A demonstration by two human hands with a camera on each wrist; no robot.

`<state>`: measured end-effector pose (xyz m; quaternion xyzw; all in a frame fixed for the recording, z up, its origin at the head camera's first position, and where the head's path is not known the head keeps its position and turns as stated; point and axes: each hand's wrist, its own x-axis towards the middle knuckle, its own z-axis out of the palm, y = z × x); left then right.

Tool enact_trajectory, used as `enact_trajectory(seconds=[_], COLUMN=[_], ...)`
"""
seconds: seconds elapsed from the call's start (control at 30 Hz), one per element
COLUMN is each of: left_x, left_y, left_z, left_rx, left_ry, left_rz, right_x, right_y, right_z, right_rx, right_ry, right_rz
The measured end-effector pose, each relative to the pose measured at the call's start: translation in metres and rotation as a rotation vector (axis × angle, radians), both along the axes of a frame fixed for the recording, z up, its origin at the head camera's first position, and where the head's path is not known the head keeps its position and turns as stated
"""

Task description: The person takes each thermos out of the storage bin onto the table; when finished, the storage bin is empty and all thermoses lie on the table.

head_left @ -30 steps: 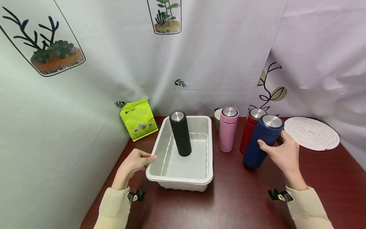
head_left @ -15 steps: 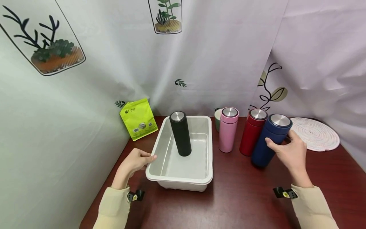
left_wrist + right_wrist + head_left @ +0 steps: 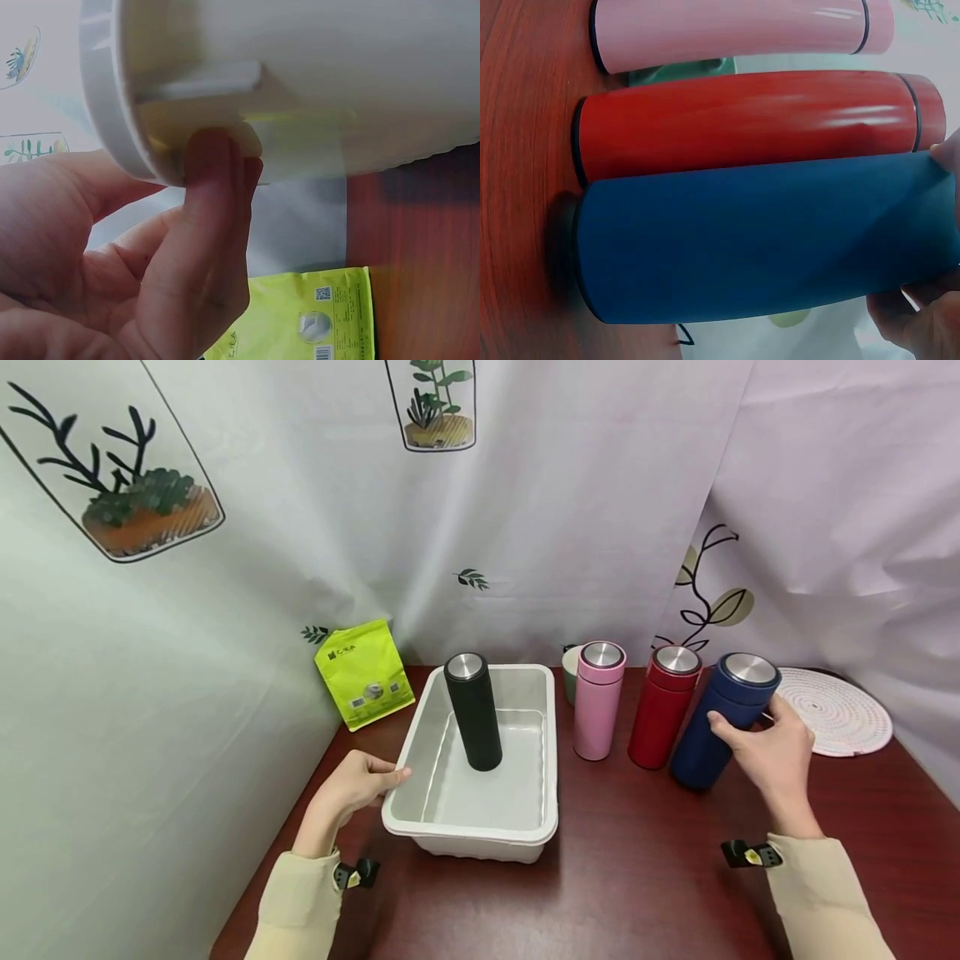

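My right hand [image 3: 776, 756] grips a blue thermos bottle [image 3: 720, 727] below its steel-topped lid, thumb on the near side. In the right wrist view the blue thermos [image 3: 757, 240] stands close beside a red thermos [image 3: 742, 124]. My left hand [image 3: 360, 781] pinches the left rim of a light grey plastic basin [image 3: 480, 837], thumb over the edge and fingers [image 3: 217, 195] curled under the lip. Inside that basin a black thermos [image 3: 474, 714] stands upright. To the left of the red thermos [image 3: 663, 710] is a pink thermos [image 3: 597, 702].
Behind the pink thermos a green cup [image 3: 572, 672] is partly hidden. A round woven mat [image 3: 840, 714] lies at the right rear of the dark red table [image 3: 600, 893]. A yellow-green pouch [image 3: 365, 672] leans at the back left, near the patterned curtain.
My right hand has carried the blue thermos to the right and slightly back, uncovering more of the red thermos. My left hand and the basin have stayed in place.
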<state>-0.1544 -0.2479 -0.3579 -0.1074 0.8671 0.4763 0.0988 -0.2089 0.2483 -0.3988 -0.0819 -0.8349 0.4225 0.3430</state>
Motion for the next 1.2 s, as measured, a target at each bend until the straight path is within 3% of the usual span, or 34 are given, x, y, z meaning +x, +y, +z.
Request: enact_trajectory(seconds=[0.57, 0.87, 1.07, 1.2], left_x=[-0.001, 0.001, 0.002, 0.002], left_y=[0.001, -0.001, -0.001, 0.000], left_z=[-0.002, -0.001, -0.001, -0.001], left_rx=[0.015, 0.012, 0.010, 0.020], left_ry=[0.018, 0.030, 0.031, 0.033], left_rz=[-0.011, -0.015, -0.010, -0.012], right_x=[-0.015, -0.014, -0.011, -0.007], right_y=[0.014, 0.011, 0.006, 0.004], right_z=[-0.013, -0.008, -0.006, -0.002], right_rx=[-0.012, 0.059, -0.029, -0.142], right_ry=[-0.021, -0.015, -0.080, -0.054], right_rz=[-0.064, -0.032, -0.001, 0.009])
